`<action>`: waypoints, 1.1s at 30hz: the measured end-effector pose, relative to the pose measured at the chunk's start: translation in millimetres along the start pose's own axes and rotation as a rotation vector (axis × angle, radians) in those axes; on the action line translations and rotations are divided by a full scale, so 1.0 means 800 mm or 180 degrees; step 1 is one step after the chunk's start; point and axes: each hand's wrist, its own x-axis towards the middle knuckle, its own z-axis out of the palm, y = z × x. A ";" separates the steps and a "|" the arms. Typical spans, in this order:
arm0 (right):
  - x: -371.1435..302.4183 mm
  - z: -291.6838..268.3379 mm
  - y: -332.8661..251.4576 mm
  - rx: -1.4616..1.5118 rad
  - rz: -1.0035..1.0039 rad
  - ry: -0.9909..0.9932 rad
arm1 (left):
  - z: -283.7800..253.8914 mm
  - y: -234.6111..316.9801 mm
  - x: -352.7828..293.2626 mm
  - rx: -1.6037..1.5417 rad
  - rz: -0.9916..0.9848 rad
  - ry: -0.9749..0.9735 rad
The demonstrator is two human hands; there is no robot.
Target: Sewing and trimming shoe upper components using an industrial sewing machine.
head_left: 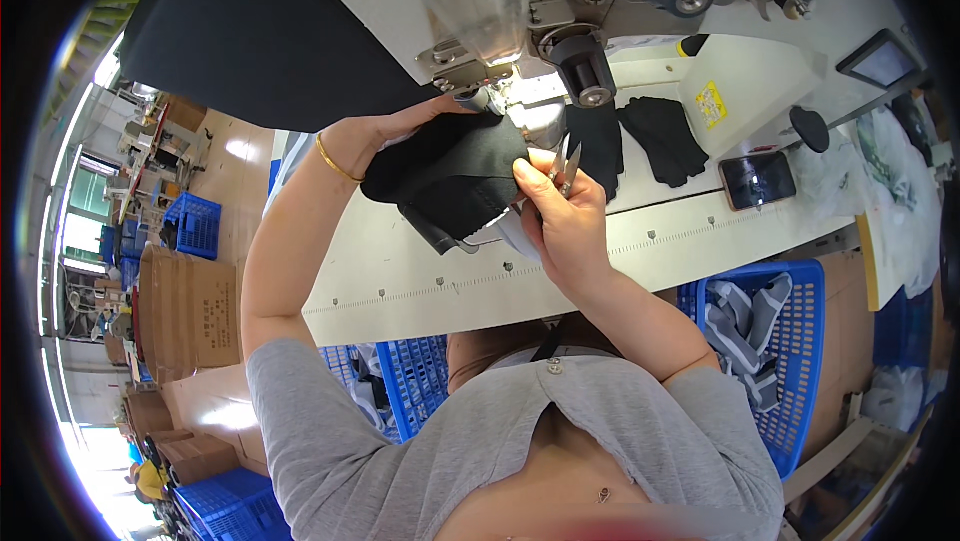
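A folded black fabric piece (450,171) is stretched between my hands, right below the head of a sewing machine (570,61). My left hand (415,119) grips it along its upper left edge; most of its fingers are hidden by cloth and machine. At the right edge, the thumb of my right hand (568,226) presses the cloth against the fingers. Small metal thread snips (568,169) also sit in that hand, blades pointing up. Behind them, black fabric pieces (664,141) lie on the white machine table (400,291).
A phone (758,181) lies at the table's right, near clear plastic bags (895,201). Below the front edge stand a blue basket (800,371) with grey and white cloth and another blue basket (415,381). A cardboard box (190,316) is on the floor at left.
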 end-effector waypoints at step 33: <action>0.001 0.000 0.008 0.0353 0.0033 0.0033 | 0.003 0.054 -0.019 0.2121 0.0278 0.1172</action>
